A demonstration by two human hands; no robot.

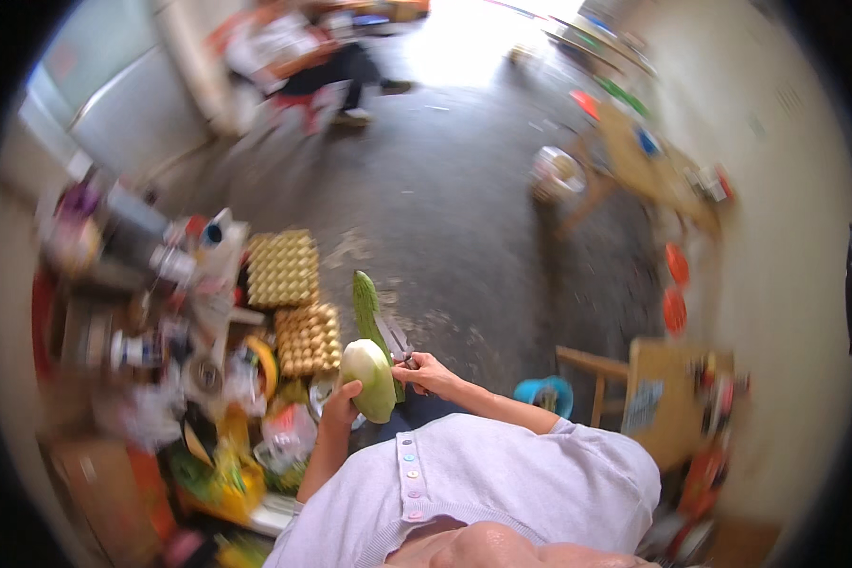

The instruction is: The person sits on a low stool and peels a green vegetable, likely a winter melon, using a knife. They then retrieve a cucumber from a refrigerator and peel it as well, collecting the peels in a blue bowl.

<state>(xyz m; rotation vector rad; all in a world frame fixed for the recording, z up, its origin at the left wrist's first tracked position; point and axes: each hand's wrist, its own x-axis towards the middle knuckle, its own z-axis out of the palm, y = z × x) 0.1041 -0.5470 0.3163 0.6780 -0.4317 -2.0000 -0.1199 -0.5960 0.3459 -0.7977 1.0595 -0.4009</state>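
Observation:
My left hand [341, 405] grips a pale green gourd [370, 387] from its left side, thumb across the front. Its rounded upper end is whitish, like peeled flesh. Just behind it a long, darker green gourd-like vegetable [366, 302] with a rough skin points away from me; what holds it is hidden. My right hand [429, 375] is closed around the dark handle of a knife [395, 339]. The metal blade points up and away, beside the green vegetable. Blur hides whether the blade touches it.
Stacked egg trays [309, 341] stand left of my hands, near a cluttered shelf [220, 284] and plastic bags [287, 437]. A blue bucket [545, 394] and a wooden chair [653, 390] are at right. Farther off are a wooden table [642, 160] and a seated person [291, 57].

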